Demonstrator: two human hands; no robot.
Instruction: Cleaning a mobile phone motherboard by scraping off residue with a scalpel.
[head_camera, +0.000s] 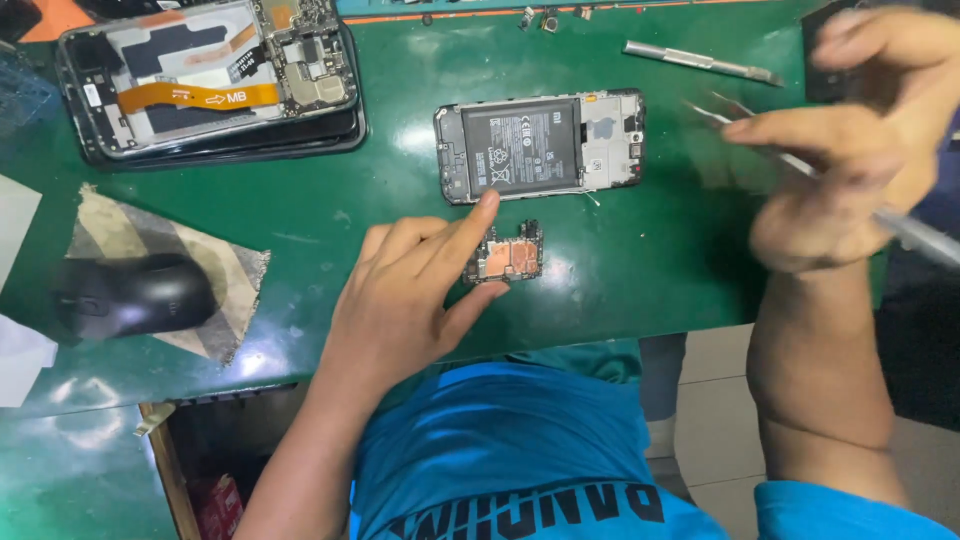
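An opened phone (540, 147) with its back cover off lies on the green table (640, 250), its grey battery exposed. Just below it sits a small circuit board (510, 257) with copper-coloured shields. My left hand (405, 290) rests on the table with fingers apart; its index fingertip touches the phone's lower edge and its thumb lies beside the circuit board. My right hand (850, 160) is blurred at the right, raised over the table edge and gripping metal tweezers (800, 165) whose tips point left toward the phone.
A stack of dismantled phones (210, 85) with an orange flex cable lies at the back left. A black computer mouse (135, 295) sits on a patterned pad. A metal rod-like tool (700, 62) lies at the back right. A drawer opening (200, 470) shows under the table.
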